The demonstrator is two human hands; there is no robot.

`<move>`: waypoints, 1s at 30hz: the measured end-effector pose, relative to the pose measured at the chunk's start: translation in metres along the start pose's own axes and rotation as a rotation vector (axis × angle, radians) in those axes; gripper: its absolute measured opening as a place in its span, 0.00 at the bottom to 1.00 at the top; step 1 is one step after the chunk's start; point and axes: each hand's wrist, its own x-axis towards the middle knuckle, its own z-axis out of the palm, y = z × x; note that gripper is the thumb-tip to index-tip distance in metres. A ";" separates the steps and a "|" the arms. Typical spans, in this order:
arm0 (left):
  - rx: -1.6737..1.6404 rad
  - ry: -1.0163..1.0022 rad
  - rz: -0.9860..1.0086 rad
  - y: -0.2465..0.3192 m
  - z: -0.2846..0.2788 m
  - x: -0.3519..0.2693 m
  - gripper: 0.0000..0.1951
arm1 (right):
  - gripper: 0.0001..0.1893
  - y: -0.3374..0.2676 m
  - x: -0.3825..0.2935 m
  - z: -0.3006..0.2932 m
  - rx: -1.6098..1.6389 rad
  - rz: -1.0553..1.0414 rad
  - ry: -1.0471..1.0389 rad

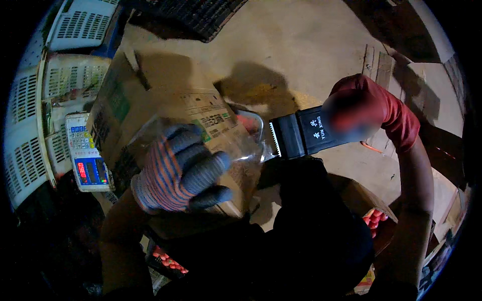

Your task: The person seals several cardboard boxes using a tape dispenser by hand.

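Note:
My right hand (354, 109), in a red glove, grips a black tape dispenser (301, 131) with a toothed metal cutting edge; the picture is blurred over the fingers. Clear packing tape (246, 155) runs from near the cutting edge onto a printed cardboard box (203, 98). My left hand (180, 169), in a striped knit glove with grey-blue fingers, lies over the taped side of the box, fingers slightly spread. The side of the box under my left palm is hidden.
A digital scale display (90, 154) stands left of the box, beside white plastic crates (24, 143). Red round produce (372, 222) shows in an open carton at lower right, and more (169, 260) in a dark crate at lower left. Flat cardboard (312, 45) lies beyond the box.

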 end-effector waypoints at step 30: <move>0.079 0.293 -0.207 0.058 -0.025 -0.066 0.13 | 0.19 -0.043 0.011 0.037 0.107 0.073 -0.113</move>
